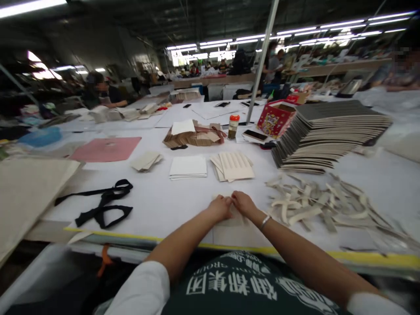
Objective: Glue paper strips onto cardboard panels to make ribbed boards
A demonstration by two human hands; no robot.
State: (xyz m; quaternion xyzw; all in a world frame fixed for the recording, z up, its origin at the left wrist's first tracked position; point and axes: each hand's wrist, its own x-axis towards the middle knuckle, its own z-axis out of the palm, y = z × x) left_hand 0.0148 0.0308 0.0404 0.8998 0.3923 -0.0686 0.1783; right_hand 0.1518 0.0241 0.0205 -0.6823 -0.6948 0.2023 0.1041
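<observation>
My left hand (221, 208) and my right hand (244, 204) meet close together near the table's front edge. Both have their fingers pinched on a small beige fabric piece (231, 220), which lies partly under them. Their fingers hide most of its upper part. Just beyond the hands is a small pile of beige pieces with raised ridges (238, 166). Left of that pile lies a stack of white sheets (188, 167), and farther left some loose beige pieces (146, 161). To the right of my right hand spreads a tangled heap of beige strips (315, 203).
Black straps (106, 199) and a pink sheet (106, 149) lie to the left. A tall stack of grey-edged panels (328, 131) stands at right, beside a red box (275, 117). An orange-lidded jar (233, 127) stands near a metal pole (262, 61). Other people work farther back.
</observation>
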